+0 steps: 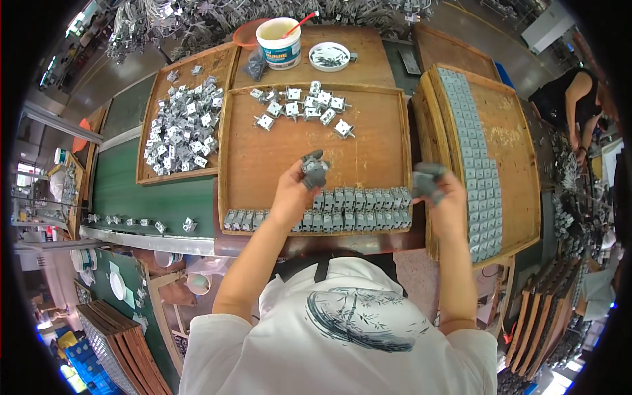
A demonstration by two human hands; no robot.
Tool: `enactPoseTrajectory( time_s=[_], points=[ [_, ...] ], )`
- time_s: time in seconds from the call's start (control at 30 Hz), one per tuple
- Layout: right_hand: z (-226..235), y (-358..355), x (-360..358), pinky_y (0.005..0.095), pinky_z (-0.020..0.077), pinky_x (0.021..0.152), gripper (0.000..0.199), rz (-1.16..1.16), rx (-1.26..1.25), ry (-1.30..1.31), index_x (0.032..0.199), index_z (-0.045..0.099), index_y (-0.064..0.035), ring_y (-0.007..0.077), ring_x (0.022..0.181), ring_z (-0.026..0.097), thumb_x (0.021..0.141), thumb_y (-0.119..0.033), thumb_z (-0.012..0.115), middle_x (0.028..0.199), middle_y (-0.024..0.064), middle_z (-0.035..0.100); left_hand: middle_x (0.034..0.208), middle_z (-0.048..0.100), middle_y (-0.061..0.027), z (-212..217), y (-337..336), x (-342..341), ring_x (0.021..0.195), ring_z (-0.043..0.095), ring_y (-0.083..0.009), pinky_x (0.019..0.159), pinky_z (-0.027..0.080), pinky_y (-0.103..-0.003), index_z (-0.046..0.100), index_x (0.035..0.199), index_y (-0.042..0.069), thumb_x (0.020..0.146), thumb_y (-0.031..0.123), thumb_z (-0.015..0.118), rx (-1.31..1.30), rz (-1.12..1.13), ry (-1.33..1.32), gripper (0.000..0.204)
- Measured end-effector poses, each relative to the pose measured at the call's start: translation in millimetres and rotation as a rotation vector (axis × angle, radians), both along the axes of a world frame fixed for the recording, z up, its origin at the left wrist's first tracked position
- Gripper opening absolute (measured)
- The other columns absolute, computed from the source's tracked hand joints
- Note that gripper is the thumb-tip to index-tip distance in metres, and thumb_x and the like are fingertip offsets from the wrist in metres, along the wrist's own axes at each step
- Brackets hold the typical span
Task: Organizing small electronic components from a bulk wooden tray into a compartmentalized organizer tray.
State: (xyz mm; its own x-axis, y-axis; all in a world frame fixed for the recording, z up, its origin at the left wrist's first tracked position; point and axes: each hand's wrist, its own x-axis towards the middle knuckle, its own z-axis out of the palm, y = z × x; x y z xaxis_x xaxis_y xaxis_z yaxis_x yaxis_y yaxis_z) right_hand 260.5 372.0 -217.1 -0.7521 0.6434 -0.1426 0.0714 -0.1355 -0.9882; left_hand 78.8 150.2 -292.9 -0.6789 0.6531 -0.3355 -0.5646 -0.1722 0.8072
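My left hand (pixel 297 187), with grey coverings on the fingertips, is closed on a small boxy metal part (pixel 316 166) above the middle of a shallow wooden tray (pixel 263 155). At the tray's right rim hovers my right hand (pixel 445 197), its covered fingers smeared by motion, so what they hold cannot be made out. Tight rows of metal parts (pixel 362 209) line the tray's near edge. Toward its far side lies a loose group of silver parts (pixel 309 105), some with thin shafts sticking out.
To the left, a wooden tray holds a heap of parts (pixel 181 131) beside a green conveyor belt (pixel 151 194). Stacked trays (pixel 513 164) with ordered rows stand right. Behind are a white tub (pixel 280 49) with a red-handled tool and a round lid (pixel 329 56). A person (pixel 569 99) works far right.
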Motion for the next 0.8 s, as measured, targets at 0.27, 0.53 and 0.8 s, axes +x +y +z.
enactPoseTrajectory(
  time_s=[0.27, 0.53, 0.8],
  points=[
    [-2, -65, -19, 0.0297, 0.0571, 0.069, 0.031, 0.254, -0.122, 0.083, 0.118, 0.059, 0.0013, 0.0166, 0.092, 0.065, 0.087, 0.004, 0.065, 0.105, 0.0082, 0.065, 0.111, 0.061, -0.0027, 50, -27, 47, 0.105, 0.058, -0.0136, 0.09, 0.049, -0.028, 0.056, 0.125, 0.003, 0.087, -0.004, 0.067, 0.008, -0.103, 0.333, 0.04],
    [23, -70, -1, 0.0365, 0.0534, 0.068, 0.031, 0.441, 0.871, -0.153, 0.098, 0.054, 0.0013, 0.0339, 0.085, 0.065, 0.075, -0.004, 0.074, 0.097, 0.0179, 0.061, 0.123, 0.056, -0.0071, 71, -36, 59, 0.118, 0.055, -0.0186, 0.1, 0.046, -0.032, 0.056, 0.128, -0.004, 0.088, -0.008, 0.062, 0.018, -0.189, 0.416, 0.041],
    [10, -72, -4, 0.0434, 0.051, 0.066, 0.025, 0.377, 1.171, -0.052, 0.09, 0.057, 0.0021, 0.0371, 0.078, 0.06, 0.068, 0.002, 0.069, 0.088, 0.0154, 0.057, 0.121, 0.051, -0.0162, 60, -20, 81, 0.11, 0.054, -0.0299, 0.093, 0.046, -0.031, 0.056, 0.127, 0.001, 0.078, -0.017, 0.051, -0.138, -0.2, 0.75, 0.052]
  ],
)
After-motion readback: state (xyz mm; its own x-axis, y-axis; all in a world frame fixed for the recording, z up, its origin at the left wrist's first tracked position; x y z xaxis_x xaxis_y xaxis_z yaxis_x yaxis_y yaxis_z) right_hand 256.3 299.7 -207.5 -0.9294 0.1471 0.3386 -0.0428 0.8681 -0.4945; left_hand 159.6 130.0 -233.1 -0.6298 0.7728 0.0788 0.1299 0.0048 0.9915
